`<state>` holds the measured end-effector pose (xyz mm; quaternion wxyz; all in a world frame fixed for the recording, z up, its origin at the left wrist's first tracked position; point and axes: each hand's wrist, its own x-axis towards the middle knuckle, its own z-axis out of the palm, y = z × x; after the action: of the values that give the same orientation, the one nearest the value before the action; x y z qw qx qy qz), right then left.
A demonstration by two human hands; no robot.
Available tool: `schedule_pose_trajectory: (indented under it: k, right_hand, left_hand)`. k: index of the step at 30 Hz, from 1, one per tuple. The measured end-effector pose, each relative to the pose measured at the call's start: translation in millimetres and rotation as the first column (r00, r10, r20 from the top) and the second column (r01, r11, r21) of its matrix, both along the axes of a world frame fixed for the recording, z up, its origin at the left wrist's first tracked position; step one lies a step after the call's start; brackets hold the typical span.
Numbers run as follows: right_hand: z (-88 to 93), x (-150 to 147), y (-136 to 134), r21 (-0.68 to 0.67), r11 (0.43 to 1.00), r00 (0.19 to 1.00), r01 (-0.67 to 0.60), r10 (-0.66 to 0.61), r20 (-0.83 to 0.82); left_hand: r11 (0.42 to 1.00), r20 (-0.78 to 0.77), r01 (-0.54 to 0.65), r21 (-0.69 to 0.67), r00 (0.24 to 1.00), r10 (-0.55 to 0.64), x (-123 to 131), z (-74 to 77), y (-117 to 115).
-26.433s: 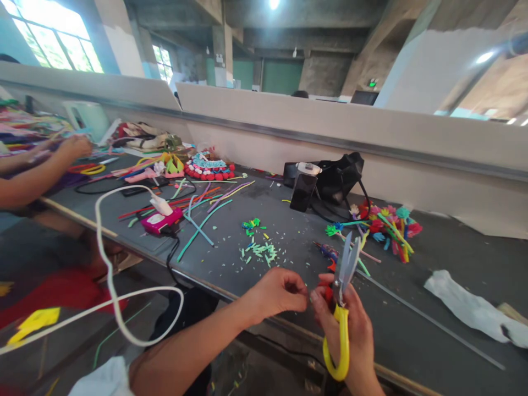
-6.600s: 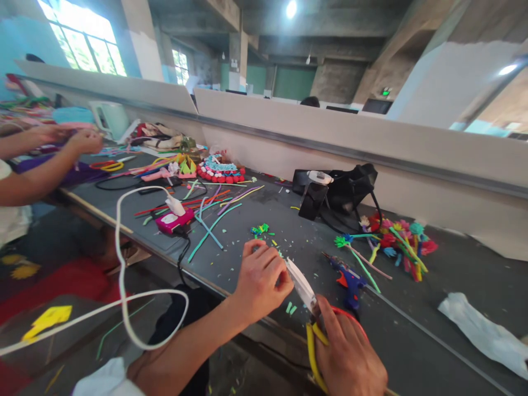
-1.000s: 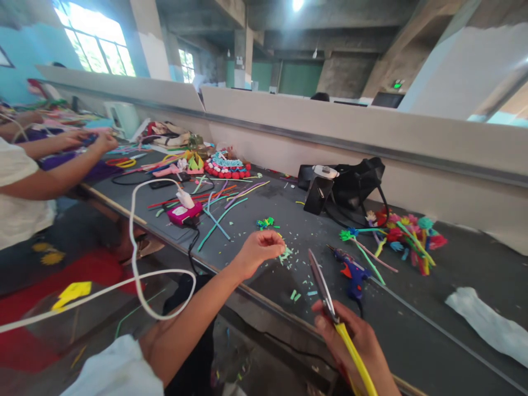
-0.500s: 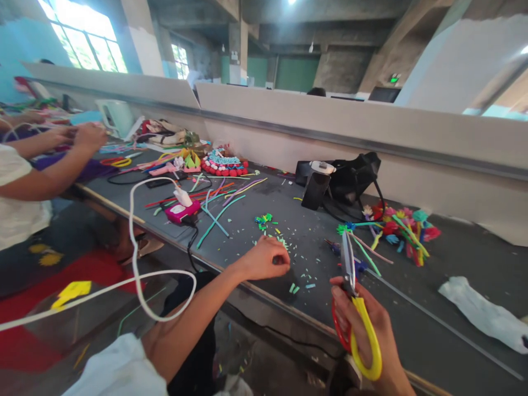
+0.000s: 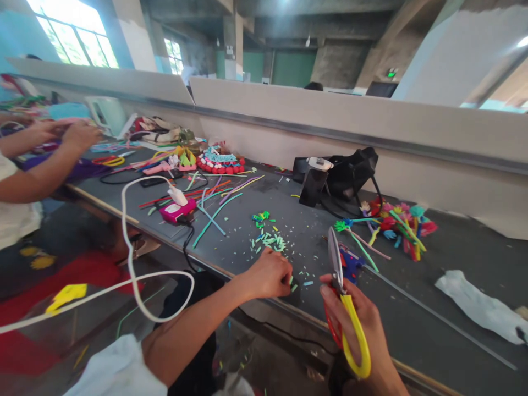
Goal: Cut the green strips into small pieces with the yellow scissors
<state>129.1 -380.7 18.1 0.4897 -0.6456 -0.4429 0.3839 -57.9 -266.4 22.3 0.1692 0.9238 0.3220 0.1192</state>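
My right hand point(image 5: 363, 324) grips a pair of scissors point(image 5: 358, 344) with one yellow and one red handle, blades pointing up and away and looking closed. Low over the table's front part, my left hand point(image 5: 270, 275) has its fingers curled down beside short green cut pieces point(image 5: 293, 286). What the fingertips hold, if anything, is hidden. Just beyond it lies a scatter of pale green cut bits point(image 5: 274, 242), with a small green and blue clump point(image 5: 260, 219) behind them. Close to the blades is a blue glue gun-like tool point(image 5: 351, 265), partly covered.
Fuzzy craft stems point(image 5: 216, 220) and a pink box with a white plug point(image 5: 177, 210) lie to the left. A white cable point(image 5: 131, 247) loops in front. Fuzzy flowers point(image 5: 406, 225), a black bag point(image 5: 355, 170) and a white cloth-like item point(image 5: 478, 305) are rightward. A co-worker's hands point(image 5: 78, 135) work at left.
My left hand has moved down and nearer the table's front edge, uncovering more green bits. The scissors have shifted slightly left in my right hand. The view has moved a little.
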Motion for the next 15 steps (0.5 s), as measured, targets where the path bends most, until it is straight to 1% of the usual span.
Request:
schedule_pose_trajectory:
  k: [3, 7, 11, 13, 14, 15]
  right_hand:
    - [-0.2, -2, 1, -0.004, 1.000, 1.000, -0.022, 0.022, 0.018]
    - [1.6, -4, 4, 0.018, 0.999, 0.999, -0.030, 0.029, 0.045]
    - [-2.6, -6, 6, 0.020, 0.999, 0.998, -0.041, 0.040, 0.048]
    - [-5.3, -7, 7, 0.020, 0.999, 0.998, -0.040, 0.039, 0.053]
    - [-6.0, -7, 7, 0.030, 0.999, 0.997, -0.031, 0.029, 0.070]
    - [-6.0, -8, 8, 0.044, 0.999, 0.996, -0.015, 0.011, 0.089]
  left_hand:
    - [0.997, 0.004, -0.072, 0.010, 0.997, 0.072, 1, 0.3, -1]
    - [0.995, -0.011, -0.095, 0.039, 0.995, 0.096, 7, -2.3, -4]
    - [0.991, -0.048, -0.125, 0.037, 0.991, 0.127, 15, -0.7, -4]
    - [0.988, 0.021, -0.156, -0.017, 0.987, 0.156, 17, 3.1, -3]
    - [0.983, 0.094, -0.168, -0.080, 0.980, 0.175, 17, 5.6, -2]
    - [0.970, 0.181, -0.170, -0.174, 0.963, 0.201, 16, 8.2, -1]
